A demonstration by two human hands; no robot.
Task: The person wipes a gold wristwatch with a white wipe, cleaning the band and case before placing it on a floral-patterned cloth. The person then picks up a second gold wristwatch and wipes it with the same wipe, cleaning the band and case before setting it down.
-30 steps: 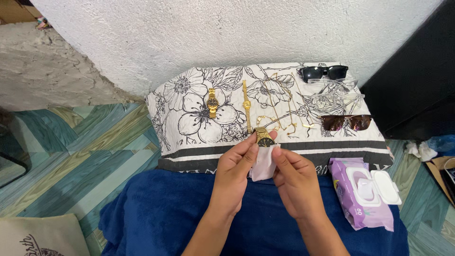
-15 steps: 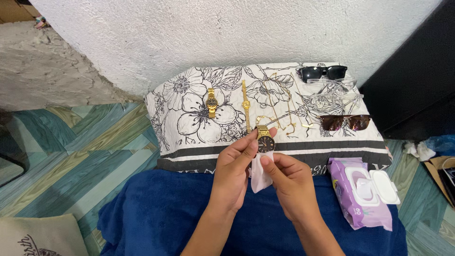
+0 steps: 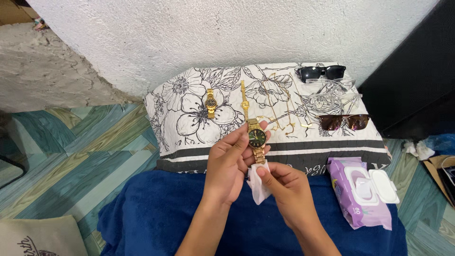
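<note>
The left hand (image 3: 227,163) pinches a gold watch (image 3: 257,140) upright, dial showing, its lower band hidden behind a white wipe (image 3: 258,187) gripped by the right hand (image 3: 286,192). At 12 o'clock, a floral cushion (image 3: 189,118) carries two more watches; its thin chains are hard to make out. Wipe pack (image 3: 362,192) at 3 o'clock.

The left hand (image 3: 227,163) hides the back and part of the band of the gold metal wristwatch with a dark dial (image 3: 257,139). The right hand (image 3: 286,192) covers much of the crumpled white wipe (image 3: 258,187). The tangled thin gold chains (image 3: 279,116) on the far pillow are too fine to separate.
</note>
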